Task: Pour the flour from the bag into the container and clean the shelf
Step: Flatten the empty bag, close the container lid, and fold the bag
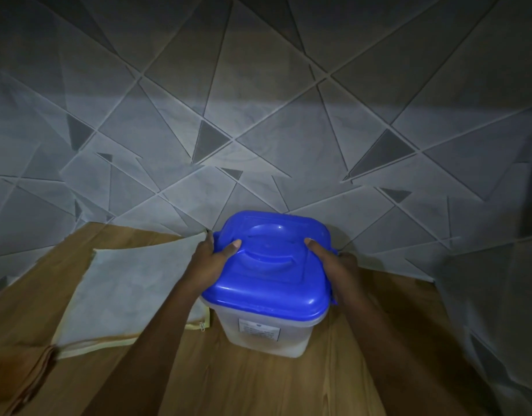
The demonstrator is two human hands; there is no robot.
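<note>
Two hands are noted on one object. The container (267, 334), translucent with a blue lid (270, 268), stands upright on the wooden shelf (258, 385), close to the tiled wall (258, 115) at the back.

Key relation: the container lies straight ahead and between the hands, so neither hand is nearer. The lid is roughly square, so no long axis is recorded. Its two side edges, where blue clips are seen, lie directly under the hands.

Left hand (209, 262): curled round the lid's left edge, thumb (232, 247) laid on top, fingers wrapped out of sight over the side.
Right hand (333, 265): mirrored on the right edge, thumb (313, 245) on top, fingers hidden likewise. Both grips are narrow and closed on the lid.

Whether the lid is being pressed on or prised off cannot be told. A pale fill is judged to show through the lower body, beneath a small label (259, 331); it is probably flour.

Just left of the container, under the left forearm, a pale flat sheet (132, 289) with a yellow hem lies on the shelf. Whether it is an emptied bag or a wiping cloth cannot be told.
</note>
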